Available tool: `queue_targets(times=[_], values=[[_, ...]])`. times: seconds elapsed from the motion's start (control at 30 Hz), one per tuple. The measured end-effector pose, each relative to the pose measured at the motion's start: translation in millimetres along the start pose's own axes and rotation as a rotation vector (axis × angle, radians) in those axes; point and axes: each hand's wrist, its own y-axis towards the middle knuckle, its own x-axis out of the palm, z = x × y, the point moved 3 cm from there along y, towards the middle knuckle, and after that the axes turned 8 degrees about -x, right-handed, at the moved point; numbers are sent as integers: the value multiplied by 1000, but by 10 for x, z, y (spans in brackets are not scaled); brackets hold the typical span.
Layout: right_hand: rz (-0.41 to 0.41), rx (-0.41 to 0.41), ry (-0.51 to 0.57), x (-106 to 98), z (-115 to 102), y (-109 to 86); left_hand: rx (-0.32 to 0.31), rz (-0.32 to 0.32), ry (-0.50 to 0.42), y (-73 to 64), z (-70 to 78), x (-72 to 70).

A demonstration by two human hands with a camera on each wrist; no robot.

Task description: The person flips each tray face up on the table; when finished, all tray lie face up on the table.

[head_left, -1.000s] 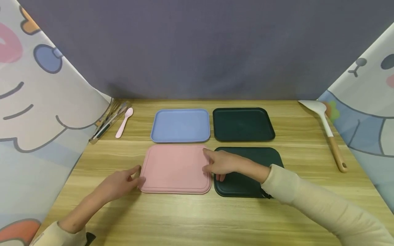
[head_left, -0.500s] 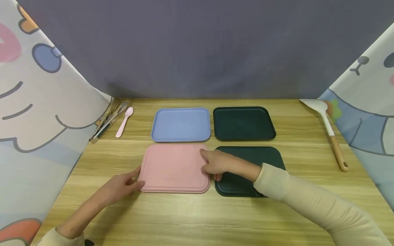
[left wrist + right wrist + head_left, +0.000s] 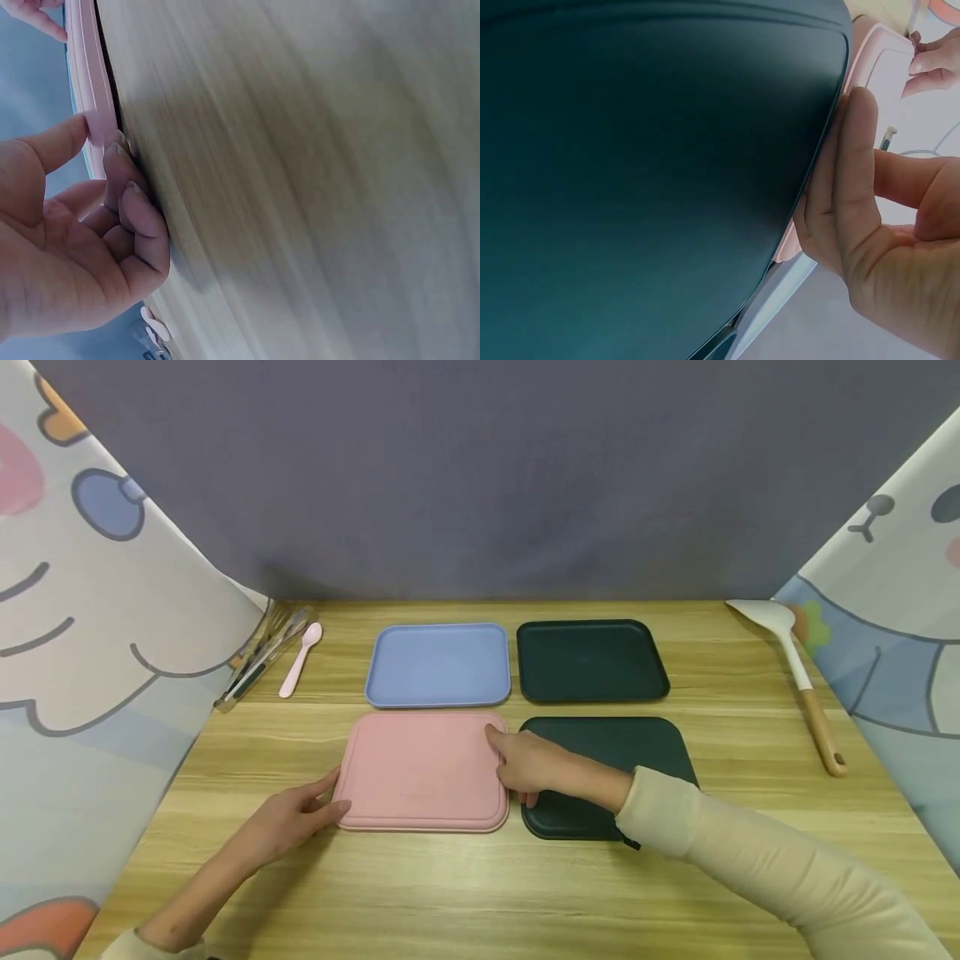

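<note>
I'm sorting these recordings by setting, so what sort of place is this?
Probably a small staged filming booth rather than a working kitchen: a plain grey backdrop closes off the far side of a wood-grain table, and cartoon-print sheets flank it left and right.

I count four trays over the feed: one blue tray (image 3: 438,665), two dark green trays (image 3: 592,660) (image 3: 622,742), one pink tray (image 3: 420,768). One pink spoon (image 3: 302,662); one wooden-handled spatula (image 3: 797,672). Overlapping metal utensils (image 3: 264,655): number unclear.
</note>
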Motion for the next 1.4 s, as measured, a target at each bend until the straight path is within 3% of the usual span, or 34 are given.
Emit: queue_targets(times=[0.1,0.33,0.57,0.93,1.4], values=[[-1,10,0,1,-8,1,-8,-12,-51,-24,-1,10],[-1,25,8,4,-11,1,-34,-94,-284,-91,-6,49],[9,25,18,20,-20,-12,-33,-58,-303,-171,47,-33],[14,19,40,43,-30,-28,12,41,-169,-339,231,-237],[20,13,28,45,-27,-13,13,128,-21,-519,511,-459]])
